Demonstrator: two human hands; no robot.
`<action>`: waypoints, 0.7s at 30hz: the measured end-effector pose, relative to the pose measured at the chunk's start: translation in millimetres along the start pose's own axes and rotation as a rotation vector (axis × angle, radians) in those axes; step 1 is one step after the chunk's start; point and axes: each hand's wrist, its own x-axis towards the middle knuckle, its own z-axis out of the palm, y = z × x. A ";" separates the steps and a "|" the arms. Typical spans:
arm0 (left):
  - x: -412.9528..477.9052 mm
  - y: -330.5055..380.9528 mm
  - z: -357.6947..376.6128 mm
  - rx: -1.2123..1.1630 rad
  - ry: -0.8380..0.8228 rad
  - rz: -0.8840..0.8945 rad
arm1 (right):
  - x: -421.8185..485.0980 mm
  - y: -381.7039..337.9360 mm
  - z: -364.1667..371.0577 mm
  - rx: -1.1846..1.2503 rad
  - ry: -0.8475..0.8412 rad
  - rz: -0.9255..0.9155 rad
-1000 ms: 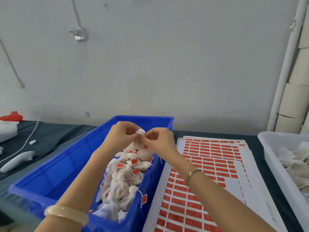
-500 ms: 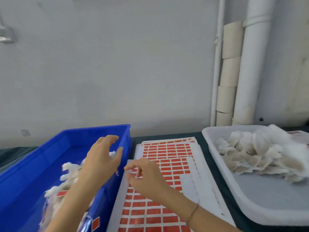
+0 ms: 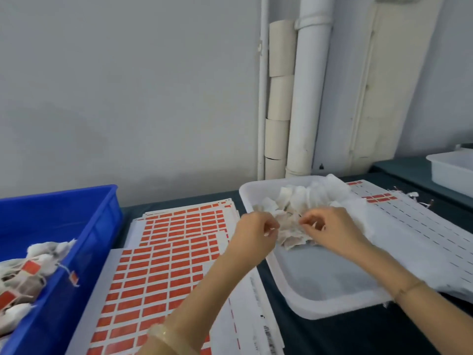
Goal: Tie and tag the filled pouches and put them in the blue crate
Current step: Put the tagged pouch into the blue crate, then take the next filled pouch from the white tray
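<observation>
Starting at the near edge of the surface, which is dark, two bare forearms reach away from the camera. The left wrist wears a pale bangle and the right a thin bracelet. By the left edge stands the blue crate. In it lie tied pouches with red tags on strings, and one tag hangs over the crate's right wall.

Just beside the crate, toward the middle, lie stacked sheets of red tags (bare white gaps show among the rows). Right of them sits a white tray, its near half bare and its far half heaped with loose pouches.

The left hand is at the tray's left rim, just beside the heap. Its fingers are curled and the thumb is close to the forefinger, but it is too blurred to tell whether it pinches anything. The right hand is over the heap with its fingers curled down among the pouches, and I cannot tell whether it grips one.

Farther on, perforated sheets run from under the tray's right side toward the right edge, with a few red tags left at their far end. A second white tray rests beyond the far right corner. Against the wall behind stand a white pipe and a stack of pale rolls.
</observation>
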 end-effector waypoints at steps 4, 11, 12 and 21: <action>31.5 15.9 38.0 0.031 -0.203 0.029 | 19.1 47.0 -11.4 -0.264 -0.094 0.082; 68.7 37.9 81.4 0.318 -0.584 0.152 | 44.2 82.1 1.4 -0.688 -0.120 -0.049; 71.6 40.0 85.6 0.345 -0.594 0.166 | 47.1 84.7 2.9 -0.748 -0.118 -0.070; 88.0 40.9 111.9 0.461 -0.617 0.153 | 55.5 95.5 10.6 -0.966 -0.103 -0.041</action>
